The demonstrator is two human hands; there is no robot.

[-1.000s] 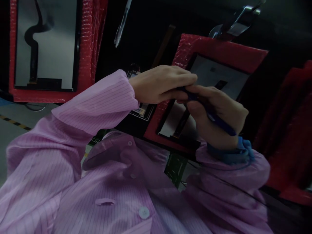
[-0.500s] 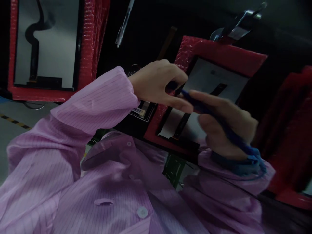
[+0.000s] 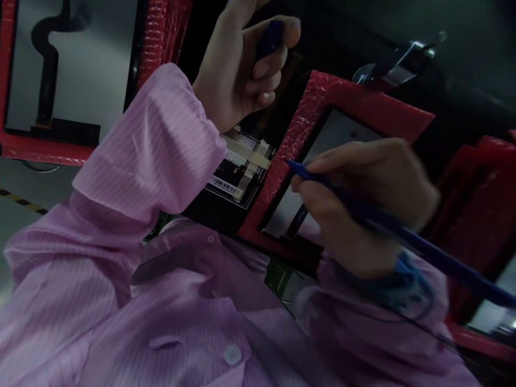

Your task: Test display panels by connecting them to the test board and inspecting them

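Observation:
My left hand [image 3: 242,70] is raised with curled fingers, closed around a short dark-blue cap [image 3: 271,38]. My right hand [image 3: 363,199] grips a long blue pen [image 3: 387,223] near its pointed end, and the pen's shaft runs back past the wrist to the right edge. The pen tip points left, over a red bubble-wrap pouch [image 3: 296,129]. On that pouch lies a display panel [image 3: 342,131] with a black flex cable, partly hidden behind my right hand. A taped board with a barcode label [image 3: 226,185] sits below my left wrist.
At the left, another panel [image 3: 97,64] rests on a red bubble-wrap stack [image 3: 161,48]. A metal clamp-like fitting [image 3: 411,62] stands beyond the middle pouch. More red wrap [image 3: 484,177] lies at the right. A blue wrist strap [image 3: 403,285] with a dark cord circles my right wrist.
My hands, close together before, have parted. The left moved up with the cap, uncovering the taped board; the pen now points out from my right hand with its tip bare.

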